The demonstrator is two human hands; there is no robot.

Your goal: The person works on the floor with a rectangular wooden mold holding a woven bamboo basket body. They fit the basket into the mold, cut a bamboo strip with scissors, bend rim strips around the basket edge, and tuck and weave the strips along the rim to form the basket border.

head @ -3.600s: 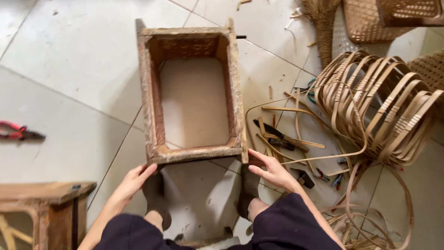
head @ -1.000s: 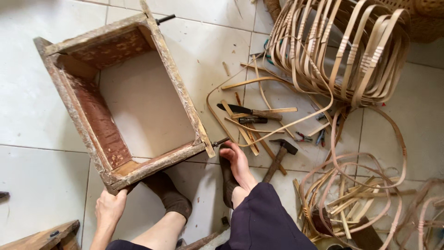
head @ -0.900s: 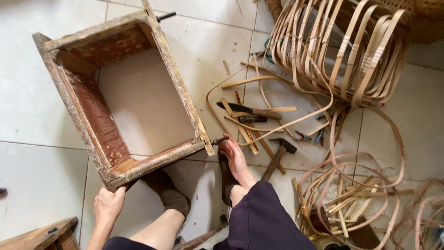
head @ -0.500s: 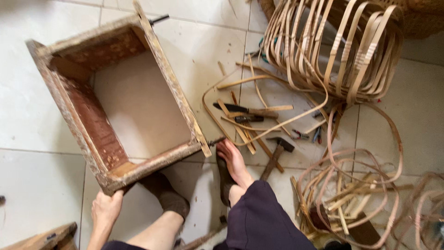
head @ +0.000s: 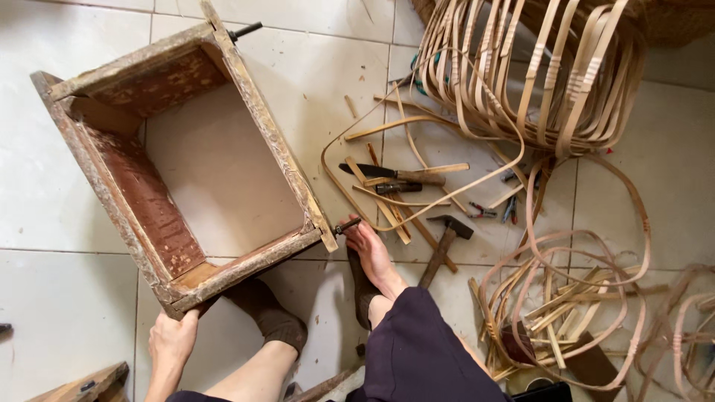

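L hand (head: 173, 341) gripping wooden frame (head: 112, 197) corner, R hand (head: 370, 247) at other corner

Our left hand (head: 173, 341) curls shut low at our side; our right hand (head: 370, 249) reaches forward, fingers pinched together.

Wooden frame (head: 179, 156) lay on the floor (head: 59, 298), just ahead of both hands. Left hand (head: 173, 341) sat at its near corner, fingers (head: 188, 316) touching the wood. Right hand (head: 371, 249) was at the other near corner, fingers (head: 351, 232) by a small bolt (head: 347, 225) sticking out of the frame. Right of those fingers: hammer (head: 445, 240). Beyond them: knife (head: 393, 175) among loose cane strips (head: 402, 216). Further right and beyond: big cane coil (head: 536, 74). Lower right: a tangle of cane loops (head: 566, 313). Between the hands, a socked foot (head: 267, 316) sat against the frame's near rail.
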